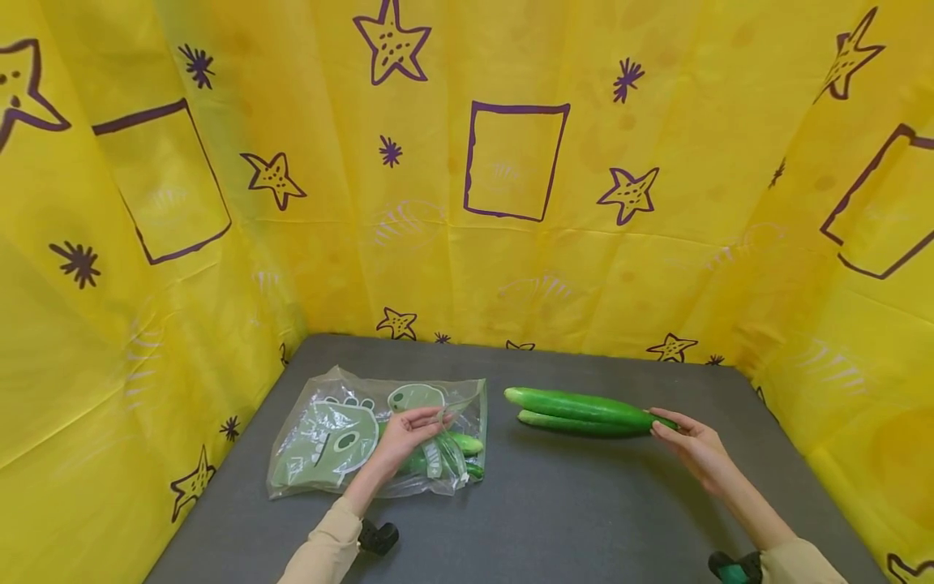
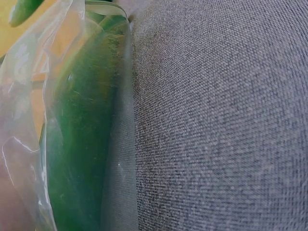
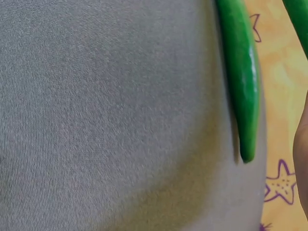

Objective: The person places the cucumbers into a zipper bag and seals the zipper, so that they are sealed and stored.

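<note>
A clear plastic bag (image 1: 328,442) with green print lies at the left of the grey table (image 1: 569,519). My left hand (image 1: 436,420) rests on it and pinches the film near its right-hand opening. Green cucumbers (image 1: 463,444) lie inside the bag; in the left wrist view one (image 2: 82,144) shows up close behind the film (image 2: 24,110). To the right lie two long cucumbers. My right hand (image 1: 662,425) grips the right end of the upper cucumber (image 1: 576,403), and the lower cucumber (image 1: 565,423) lies just beneath it. The right wrist view shows one cucumber (image 3: 240,82) on the grey cloth.
Yellow sheets (image 1: 511,243) printed with purple stars and squares wall in the table at the back and on both sides. Bare grey cloth (image 2: 216,120) stretches between the bag and the table's near edge.
</note>
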{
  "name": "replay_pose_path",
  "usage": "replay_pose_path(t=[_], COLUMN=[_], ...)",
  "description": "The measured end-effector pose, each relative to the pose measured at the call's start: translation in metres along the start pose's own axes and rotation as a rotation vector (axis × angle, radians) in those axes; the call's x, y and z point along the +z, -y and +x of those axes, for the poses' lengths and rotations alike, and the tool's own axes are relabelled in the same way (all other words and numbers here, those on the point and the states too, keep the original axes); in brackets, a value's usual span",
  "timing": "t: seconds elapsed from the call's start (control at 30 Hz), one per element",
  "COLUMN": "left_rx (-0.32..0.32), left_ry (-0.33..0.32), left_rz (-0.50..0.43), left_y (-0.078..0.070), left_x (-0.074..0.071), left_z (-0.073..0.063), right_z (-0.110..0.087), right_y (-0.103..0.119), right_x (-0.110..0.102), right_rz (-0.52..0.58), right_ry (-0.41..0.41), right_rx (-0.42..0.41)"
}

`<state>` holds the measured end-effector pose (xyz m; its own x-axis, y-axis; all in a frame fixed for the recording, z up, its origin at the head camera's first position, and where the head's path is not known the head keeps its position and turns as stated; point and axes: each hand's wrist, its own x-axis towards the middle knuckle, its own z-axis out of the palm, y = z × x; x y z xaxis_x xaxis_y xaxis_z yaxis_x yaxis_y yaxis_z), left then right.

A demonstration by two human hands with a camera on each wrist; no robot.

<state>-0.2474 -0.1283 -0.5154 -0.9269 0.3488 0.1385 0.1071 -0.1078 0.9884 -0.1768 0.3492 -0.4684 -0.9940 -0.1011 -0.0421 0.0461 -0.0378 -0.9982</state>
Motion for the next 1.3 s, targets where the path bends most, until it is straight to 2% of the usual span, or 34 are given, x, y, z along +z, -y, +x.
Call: replay_pose_path(t=[0.1,0.23,0.6,0.9,1.13,1.3], left_rx=[0.002,0.000,-0.022,-0.037,-0.007,-0.021], left_ry=[0.002,0.007,0.002,-0.022,0.010,0.003], left_rz=[-0.005,-0.009,-0.008,0.010,-0.014,-0.013], left_y=[0.000,0.000,-0.002,-0.004,-0.002,-0.002], left_x=[0.000,0.000,-0.002,-0.001,-0.001,0.000], left_z=[0.000,-0.001,-0.002,-0.002,-0.002,-0.002], right_z=[0.003,0.007,0.020,0.030,0.036,0.038], right_y=[-0.002,-0.006,-0.018,-0.021,-0.030,-0.033], right_x=[0.005,0.012,0.037,0.055,0.066,0.073], right_rz=[-0.054,-0.070,-0.081,-0.075,-0.071,-0.076], right_ry=[-0.010,-0.013,-0.076,-0.062,-0.071,-0.084], right_rx=[0.019,0.025,0.088,0.077,0.091,0.103])
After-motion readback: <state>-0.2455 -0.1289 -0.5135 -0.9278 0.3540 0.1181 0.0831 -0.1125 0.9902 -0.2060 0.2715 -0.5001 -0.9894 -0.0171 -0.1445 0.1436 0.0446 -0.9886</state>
